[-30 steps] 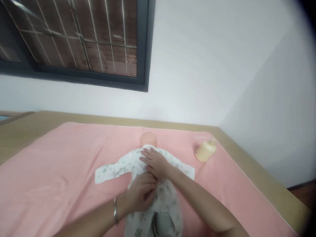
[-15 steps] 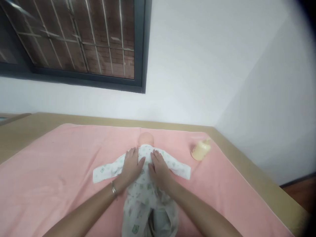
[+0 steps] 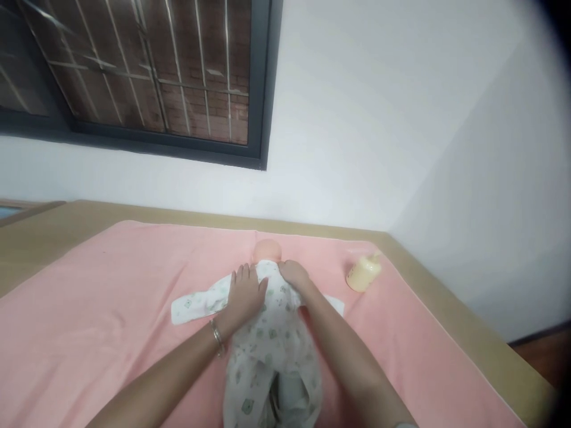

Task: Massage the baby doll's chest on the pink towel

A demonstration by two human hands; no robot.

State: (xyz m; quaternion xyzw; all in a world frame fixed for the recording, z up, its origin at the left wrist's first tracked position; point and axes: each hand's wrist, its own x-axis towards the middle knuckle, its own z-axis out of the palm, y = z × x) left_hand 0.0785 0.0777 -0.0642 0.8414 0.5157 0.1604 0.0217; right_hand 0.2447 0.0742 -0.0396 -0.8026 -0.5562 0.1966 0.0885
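Note:
A baby doll (image 3: 267, 250) with a smooth, hairless head lies on a pink cloth (image 3: 147, 261), its head pointing away from me. It wears a white printed outfit (image 3: 273, 333) with the sleeves spread to both sides. My left hand (image 3: 246, 291) rests flat and open on the doll's upper body at the left shoulder side, a bracelet on its wrist. At the right shoulder, close to the neck, my right hand (image 3: 294, 276) is curled over the doll, its fingers partly hidden. My right forearm covers much of the right sleeve (image 3: 335, 304).
A pale yellow pump bottle (image 3: 364, 273) stands on the cloth to the right of the doll. The tan surface (image 3: 450, 297) under the cloth meets a white wall (image 3: 339, 119) at the back. A dark-framed window (image 3: 261, 89) with bars is up left.
My right hand has moved up from the doll's chest level to its shoulder near the neck, and its fingers have curled. My left hand stays almost in place. The view has shifted slightly.

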